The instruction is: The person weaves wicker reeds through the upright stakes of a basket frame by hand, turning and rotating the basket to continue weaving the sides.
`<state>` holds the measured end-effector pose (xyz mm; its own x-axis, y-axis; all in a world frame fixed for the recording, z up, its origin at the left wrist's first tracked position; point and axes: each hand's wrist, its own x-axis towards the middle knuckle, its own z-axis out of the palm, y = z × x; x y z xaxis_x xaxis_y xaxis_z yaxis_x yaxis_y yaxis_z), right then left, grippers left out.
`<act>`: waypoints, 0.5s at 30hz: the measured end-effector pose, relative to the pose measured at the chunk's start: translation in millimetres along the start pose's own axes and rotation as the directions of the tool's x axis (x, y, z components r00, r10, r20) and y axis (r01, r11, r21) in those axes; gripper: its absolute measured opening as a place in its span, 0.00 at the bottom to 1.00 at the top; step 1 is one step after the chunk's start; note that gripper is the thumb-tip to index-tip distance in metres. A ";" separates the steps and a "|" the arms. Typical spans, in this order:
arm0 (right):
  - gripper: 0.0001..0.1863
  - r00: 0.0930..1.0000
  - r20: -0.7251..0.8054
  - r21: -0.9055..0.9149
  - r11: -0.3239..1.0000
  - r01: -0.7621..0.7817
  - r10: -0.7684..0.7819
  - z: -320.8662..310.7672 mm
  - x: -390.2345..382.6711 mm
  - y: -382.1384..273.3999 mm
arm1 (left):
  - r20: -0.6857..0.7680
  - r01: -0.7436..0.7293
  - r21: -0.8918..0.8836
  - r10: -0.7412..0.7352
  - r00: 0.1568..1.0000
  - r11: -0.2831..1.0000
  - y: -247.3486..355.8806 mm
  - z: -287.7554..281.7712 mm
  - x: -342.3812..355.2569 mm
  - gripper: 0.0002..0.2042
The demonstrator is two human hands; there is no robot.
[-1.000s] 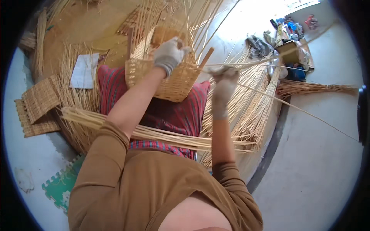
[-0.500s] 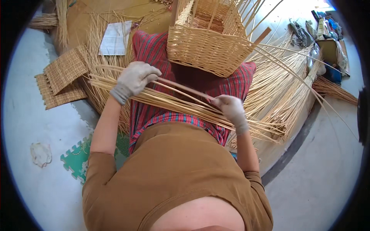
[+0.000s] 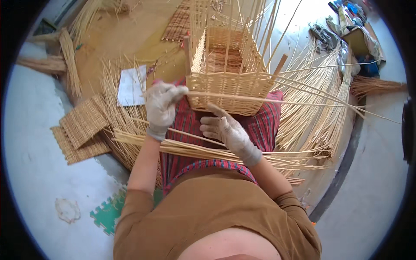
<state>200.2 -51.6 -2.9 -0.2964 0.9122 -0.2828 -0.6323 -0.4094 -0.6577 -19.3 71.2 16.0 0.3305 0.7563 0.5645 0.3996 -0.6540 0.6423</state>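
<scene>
A partly woven wicker basket [image 3: 227, 91] with tall upright stakes stands at my knees, over the striped red cloth [image 3: 268, 123] on my lap. My left hand [image 3: 160, 106], in a whitish glove, pinches one end of a long pale cane strand [image 3: 242, 97], which stretches rightward across the basket's near wall. Below that wall, my gloved right hand [image 3: 232, 136] has its fingers apart and nothing visible in them. A loose bundle of cane strands [image 3: 186, 149] lies across my lap, partly under my right wrist.
Big sheaves of cane [image 3: 303, 112] spread over the floor at right. Two woven mats [image 3: 84, 123] and a white paper sheet [image 3: 132, 84] lie to the left. A green foam mat [image 3: 106, 212] is at lower left. Long strands stick out rightward from the basket.
My left hand has come toward the basket with a strand, now across its near wall. My right hand has moved left and opened. The view has shifted, showing more of the basket.
</scene>
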 end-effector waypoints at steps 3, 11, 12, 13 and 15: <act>0.31 0.914 -0.180 0.161 0.906 0.393 -0.364 16.6 19.9 -23.1 | -0.047 0.114 -0.161 -0.123 0.991 0.980 -3.5 6.9 -3.3 0.16; 0.13 0.688 0.455 -0.588 0.390 0.709 -0.565 77.0 31.2 -0.5 | -0.246 0.411 -0.223 -0.459 0.854 0.884 -50.3 52.6 -2.2 0.22; 0.15 0.657 0.532 -0.637 0.258 0.726 -0.534 75.9 30.7 -0.9 | -0.232 0.317 -0.423 -0.439 0.868 0.849 -55.4 56.9 3.0 0.23; 0.14 0.623 0.564 -0.613 0.231 0.756 -0.542 76.1 32.6 -2.1 | -0.222 0.268 -0.518 -0.430 0.875 0.813 -54.9 61.1 5.6 0.24; 0.15 0.638 0.583 -0.652 0.180 0.737 -0.503 74.5 38.9 -7.3 | -0.107 0.315 -0.528 -0.430 0.897 0.788 -52.0 69.2 6.4 0.24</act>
<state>139.9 -14.3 42.9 -0.2887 0.7786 0.5572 0.1342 0.6092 -0.7816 21.3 110.9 -49.7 0.0336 0.9578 0.2856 -0.0327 -0.2845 0.9581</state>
